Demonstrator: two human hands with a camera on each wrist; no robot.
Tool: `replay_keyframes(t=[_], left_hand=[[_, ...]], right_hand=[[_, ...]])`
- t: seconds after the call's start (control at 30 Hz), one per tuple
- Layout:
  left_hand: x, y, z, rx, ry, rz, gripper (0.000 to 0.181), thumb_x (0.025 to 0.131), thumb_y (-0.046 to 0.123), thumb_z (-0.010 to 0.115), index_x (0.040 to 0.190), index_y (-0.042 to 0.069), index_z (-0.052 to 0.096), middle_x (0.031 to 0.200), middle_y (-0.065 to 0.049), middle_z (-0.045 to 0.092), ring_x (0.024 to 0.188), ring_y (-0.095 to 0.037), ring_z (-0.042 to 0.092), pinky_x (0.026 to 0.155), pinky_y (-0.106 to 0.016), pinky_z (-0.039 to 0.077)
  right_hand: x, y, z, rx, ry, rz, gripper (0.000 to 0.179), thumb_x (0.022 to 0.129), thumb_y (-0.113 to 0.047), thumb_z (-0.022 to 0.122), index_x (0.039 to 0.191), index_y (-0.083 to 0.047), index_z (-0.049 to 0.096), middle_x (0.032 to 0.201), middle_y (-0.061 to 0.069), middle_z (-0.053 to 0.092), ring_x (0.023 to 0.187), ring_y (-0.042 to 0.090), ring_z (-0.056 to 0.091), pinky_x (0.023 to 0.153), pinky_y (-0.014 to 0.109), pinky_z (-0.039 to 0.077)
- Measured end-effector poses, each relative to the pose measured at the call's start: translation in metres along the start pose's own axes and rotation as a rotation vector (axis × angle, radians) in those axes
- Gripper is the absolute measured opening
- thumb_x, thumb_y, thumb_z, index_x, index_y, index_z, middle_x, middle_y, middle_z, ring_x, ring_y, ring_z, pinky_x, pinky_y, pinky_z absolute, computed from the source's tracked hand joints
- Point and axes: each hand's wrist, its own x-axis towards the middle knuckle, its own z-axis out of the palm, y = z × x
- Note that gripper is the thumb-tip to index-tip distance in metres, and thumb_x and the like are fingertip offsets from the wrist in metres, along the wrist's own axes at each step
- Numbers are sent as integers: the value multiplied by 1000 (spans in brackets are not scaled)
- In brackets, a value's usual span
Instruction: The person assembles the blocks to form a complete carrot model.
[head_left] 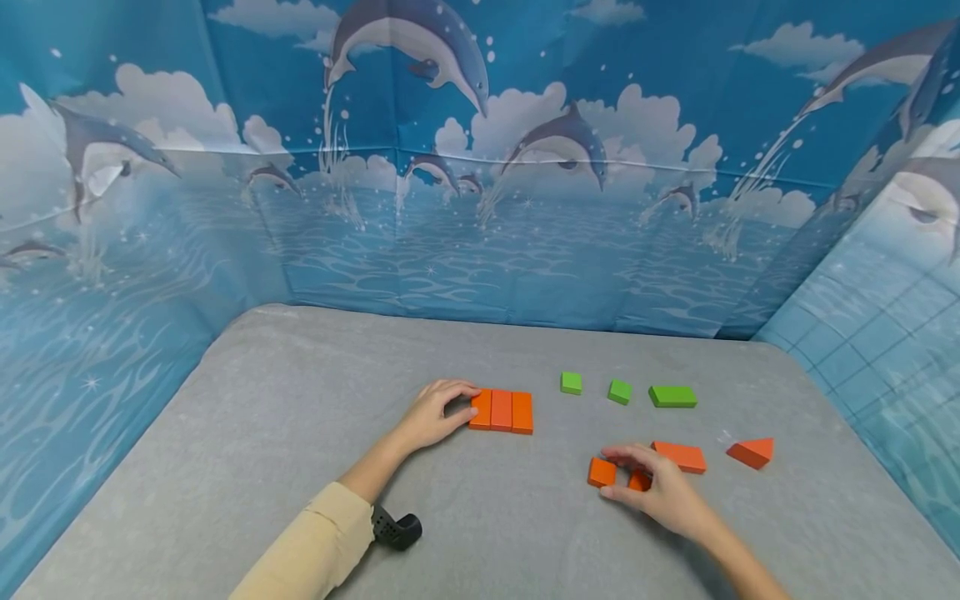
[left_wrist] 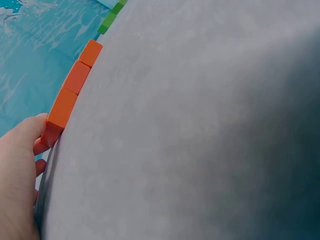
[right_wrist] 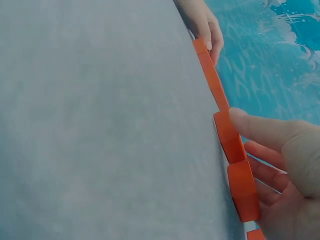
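Three orange blocks lie side by side as a row. My left hand touches the row's left end with thumb and index finger, the fingers loosely bent. In the left wrist view the thumb lies against the end of the nearest orange block. To the right, my right hand has its thumb and index finger at opposite sides of an orange cube, pinching it on the table. A second orange cube sits under the palm, partly hidden in the head view.
Behind the right hand lie an orange rectangular block and an orange triangular block. Farther back are two green cubes and a green rectangular block. A dolphin-printed curtain borders the grey table.
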Motion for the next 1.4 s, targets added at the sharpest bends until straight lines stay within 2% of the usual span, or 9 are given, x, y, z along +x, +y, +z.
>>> replay_keyframes(t=[0.27, 0.5, 0.63, 0.93, 1.2, 1.4], left_hand=[[0, 1, -1, -3, 0, 4, 30, 88, 28, 60, 115, 15, 63, 121, 0, 58, 117, -19, 46, 102, -43, 30], [-1, 1, 0, -3, 2, 6, 30, 89, 28, 60, 115, 14, 63, 121, 0, 58, 117, -20, 46, 101, -43, 30], [0, 1, 0, 0, -1, 6, 31, 88, 29, 60, 116, 14, 63, 122, 0, 58, 117, -20, 46, 102, -43, 30], [0, 1, -1, -2, 3, 5, 31, 89, 28, 60, 116, 14, 63, 122, -1, 58, 117, -20, 46, 101, -44, 30], [-1, 1, -1, 0, 9, -4, 31, 88, 28, 60, 115, 14, 63, 121, 0, 58, 117, -20, 47, 101, -43, 30], [0, 1, -1, 13, 7, -13, 31, 89, 30, 59, 117, 15, 62, 122, 0, 57, 118, -20, 46, 101, -45, 30]], right_hand=[[-1, 5, 5, -67, 45, -20, 34, 69, -20, 79, 101, -13, 67, 97, -7, 63, 89, 7, 55, 79, 27, 47], [1, 3, 5, -64, 31, -2, 31, 69, -18, 80, 98, -15, 67, 95, -7, 63, 85, 7, 54, 75, 26, 47], [6, -1, 2, -47, 9, -27, 30, 71, -21, 78, 98, -13, 67, 97, -4, 64, 84, 10, 56, 72, 27, 48], [34, -29, 6, 5, -58, -110, 33, 75, -27, 75, 104, -13, 66, 102, -3, 63, 92, 19, 58, 81, 40, 49], [65, -53, 31, 47, -117, -212, 34, 78, -23, 73, 108, -10, 65, 108, 3, 62, 96, 23, 57, 84, 43, 47], [80, -63, 53, 32, -141, -269, 34, 78, -22, 73, 108, -7, 64, 104, 3, 62, 93, 21, 57, 82, 40, 48]])
